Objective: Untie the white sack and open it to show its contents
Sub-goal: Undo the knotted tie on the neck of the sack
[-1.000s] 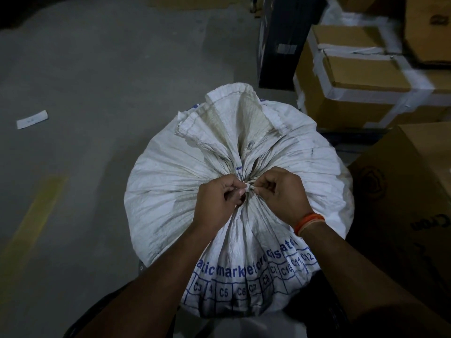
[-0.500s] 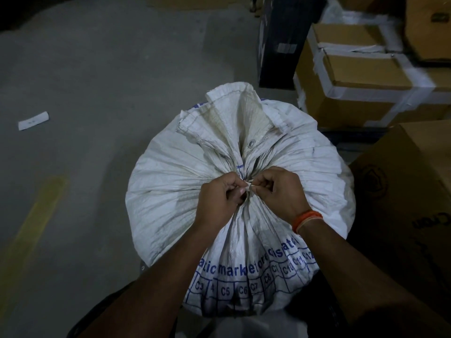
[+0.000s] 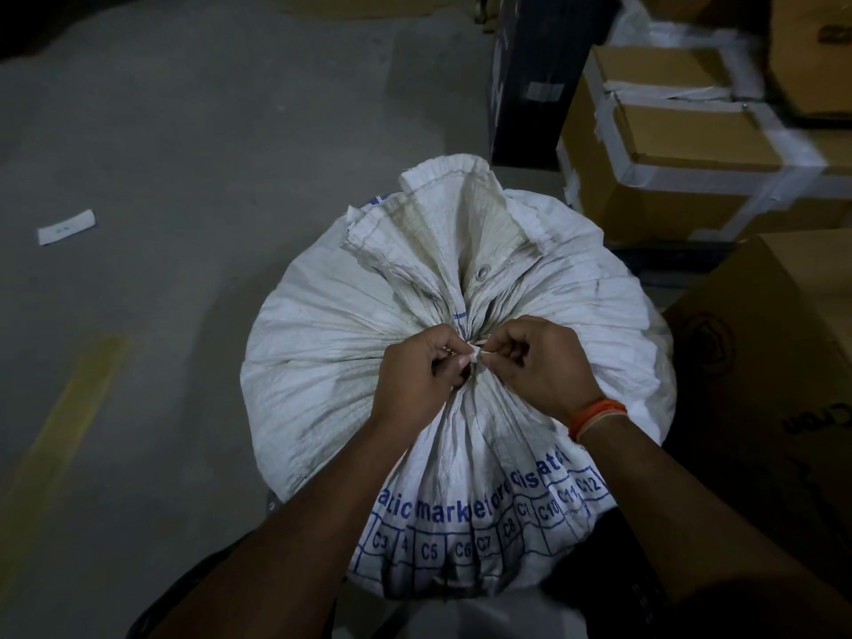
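Note:
A full white woven sack (image 3: 322, 352) with blue print stands upright on the floor in front of me. Its neck is gathered and bound tight, and the loose mouth flap (image 3: 442, 223) fans out beyond the binding. My left hand (image 3: 417, 378) and my right hand (image 3: 541, 366), which wears an orange wristband, meet at the gathered neck. Both pinch a small white tie (image 3: 474, 358) between fingertips. The sack's contents are hidden.
Taped cardboard boxes (image 3: 691, 149) are stacked at the right rear, with a dark box (image 3: 535, 71) beside them. A larger carton (image 3: 793, 362) stands close on the right. A white paper slip (image 3: 67, 227) and a yellow floor line (image 3: 69, 417) lie on the grey concrete at left.
Both hands stay at the neck with only small finger movement. A bit more of the white tie shows between the fingertips. The sack remains tied.

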Demonstrator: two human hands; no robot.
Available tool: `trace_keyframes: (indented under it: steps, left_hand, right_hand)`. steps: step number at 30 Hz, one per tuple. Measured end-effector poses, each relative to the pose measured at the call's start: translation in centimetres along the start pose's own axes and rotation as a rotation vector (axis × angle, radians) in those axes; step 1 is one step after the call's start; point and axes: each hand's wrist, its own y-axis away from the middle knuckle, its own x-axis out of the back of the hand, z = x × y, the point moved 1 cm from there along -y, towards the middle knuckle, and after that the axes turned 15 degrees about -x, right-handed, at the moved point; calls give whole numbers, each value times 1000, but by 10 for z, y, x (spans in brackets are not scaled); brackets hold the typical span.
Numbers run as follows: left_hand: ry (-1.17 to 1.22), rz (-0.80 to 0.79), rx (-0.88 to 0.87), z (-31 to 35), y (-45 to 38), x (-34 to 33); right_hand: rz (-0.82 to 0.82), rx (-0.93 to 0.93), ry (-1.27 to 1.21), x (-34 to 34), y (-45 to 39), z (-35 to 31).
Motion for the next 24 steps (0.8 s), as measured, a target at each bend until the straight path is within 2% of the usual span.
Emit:
trace_keyframes:
  steps: [24]
  left_hand:
    - [26, -4, 44, 1, -1, 0]
  right_hand:
    - [-1, -47, 38, 5, 1, -2]
